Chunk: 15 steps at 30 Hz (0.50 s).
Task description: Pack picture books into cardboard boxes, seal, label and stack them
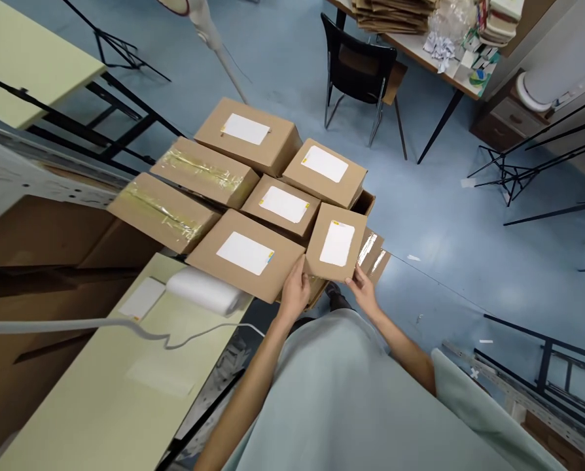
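Between my two hands is a small cardboard box (314, 250) with a white label on its top. My left hand (295, 288) grips its near left corner, fingers closed against the side. At the near right corner, my right hand (362, 288) pinches the edge with thumb and fingers. Touching or close on the left is a larger labelled box (204, 252). Behind stand another labelled box (300, 224) and a further one (358, 173). Two boxes with shiny tape, one of them the nearer taped box (142, 226), lie to the left.
A pale table (91, 392) on the left bears a white roll (204, 291) and a white sheet (142, 297). A grey cable (125, 324) crosses above it. Beyond the boxes are a black chair (358, 62) and a cluttered desk (423, 49). Black metal frames stand on the blue floor (449, 216).
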{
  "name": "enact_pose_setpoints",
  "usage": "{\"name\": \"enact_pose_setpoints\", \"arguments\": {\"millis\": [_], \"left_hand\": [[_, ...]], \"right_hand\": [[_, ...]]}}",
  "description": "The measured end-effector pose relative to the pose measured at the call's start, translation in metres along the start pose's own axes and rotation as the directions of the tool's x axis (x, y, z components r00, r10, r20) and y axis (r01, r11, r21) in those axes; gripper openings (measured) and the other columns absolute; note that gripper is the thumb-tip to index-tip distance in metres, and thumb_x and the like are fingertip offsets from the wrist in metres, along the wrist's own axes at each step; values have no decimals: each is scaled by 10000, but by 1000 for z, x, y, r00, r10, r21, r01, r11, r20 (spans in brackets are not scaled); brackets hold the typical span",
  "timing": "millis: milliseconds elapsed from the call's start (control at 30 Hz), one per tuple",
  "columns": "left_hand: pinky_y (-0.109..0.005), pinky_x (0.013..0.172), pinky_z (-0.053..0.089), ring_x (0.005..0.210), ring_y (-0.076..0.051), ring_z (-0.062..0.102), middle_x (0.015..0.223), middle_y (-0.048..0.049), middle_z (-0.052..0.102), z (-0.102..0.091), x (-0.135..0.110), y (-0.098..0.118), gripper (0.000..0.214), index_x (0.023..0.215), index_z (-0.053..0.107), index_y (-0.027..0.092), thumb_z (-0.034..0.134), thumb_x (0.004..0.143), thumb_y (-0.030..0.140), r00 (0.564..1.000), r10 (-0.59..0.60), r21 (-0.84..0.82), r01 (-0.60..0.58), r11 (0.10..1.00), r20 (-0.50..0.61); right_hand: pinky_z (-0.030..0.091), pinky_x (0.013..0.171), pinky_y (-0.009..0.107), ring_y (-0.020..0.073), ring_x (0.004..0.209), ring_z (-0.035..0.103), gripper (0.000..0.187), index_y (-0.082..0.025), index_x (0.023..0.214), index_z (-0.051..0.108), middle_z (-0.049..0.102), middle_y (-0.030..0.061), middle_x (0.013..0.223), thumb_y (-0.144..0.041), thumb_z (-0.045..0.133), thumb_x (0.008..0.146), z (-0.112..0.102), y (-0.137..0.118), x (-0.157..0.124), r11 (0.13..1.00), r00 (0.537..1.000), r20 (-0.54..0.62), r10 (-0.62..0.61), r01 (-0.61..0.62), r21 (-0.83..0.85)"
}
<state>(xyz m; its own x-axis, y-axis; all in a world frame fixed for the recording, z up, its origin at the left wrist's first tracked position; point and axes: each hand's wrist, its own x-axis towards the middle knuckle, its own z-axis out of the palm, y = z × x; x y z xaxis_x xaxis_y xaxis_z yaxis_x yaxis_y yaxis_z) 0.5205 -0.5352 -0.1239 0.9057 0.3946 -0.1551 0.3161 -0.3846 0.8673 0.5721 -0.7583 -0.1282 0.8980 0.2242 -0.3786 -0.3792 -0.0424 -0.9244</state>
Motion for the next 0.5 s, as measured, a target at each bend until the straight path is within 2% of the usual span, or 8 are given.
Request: {"name": "enact_pose_setpoints", "arguments": {"millis": [100,167,333,400,500], "left_hand": [[-525,1355,393,1585,-330,528,1674,-182,578,5,25,-12,646,1649,546,124,498,1015,241,997,-7,58,12,998,-76],[-518,1345,415,1558,-331,560,1646,-179,607,7,30,-12,625,1632,569,133,491,1018,219,995,-11,75,18,997,-102],[-499,1343,419,1561,-320,553,1630,-194,610,10,15,7,574,1637,557,149,482,1084,284,975,16,102,7,995,-221],[-508,1358,392,1614,-328,486,1696,-197,534,16,7,16,578,1653,535,172,501,1104,350,970,38,127,-8,992,-239],[-555,1376,342,1703,-372,321,1815,-211,339,26,-4,23,623,1664,511,172,554,1092,417,980,53,190,-16,982,-190]], "right_hand": [[493,1287,590,366,1560,573,1111,-187,1686,538,596,142,1659,-850,781,828,17,8,19,998,999,3,-44,44,-39],[530,1256,582,362,1535,599,1089,-203,1700,519,604,127,1657,-827,781,845,18,9,22,998,999,14,-39,40,-54],[569,1222,561,360,1541,584,1007,-230,1728,475,637,112,1634,-783,728,926,23,10,16,996,998,-41,-46,43,-79],[605,1184,522,344,1520,599,963,-234,1753,423,652,119,1617,-756,671,983,29,13,16,992,997,-62,-48,40,-123],[623,1151,482,328,1449,653,878,-250,1770,385,650,136,1603,-703,601,1049,31,16,19,961,995,-58,-78,59,-272]]}}
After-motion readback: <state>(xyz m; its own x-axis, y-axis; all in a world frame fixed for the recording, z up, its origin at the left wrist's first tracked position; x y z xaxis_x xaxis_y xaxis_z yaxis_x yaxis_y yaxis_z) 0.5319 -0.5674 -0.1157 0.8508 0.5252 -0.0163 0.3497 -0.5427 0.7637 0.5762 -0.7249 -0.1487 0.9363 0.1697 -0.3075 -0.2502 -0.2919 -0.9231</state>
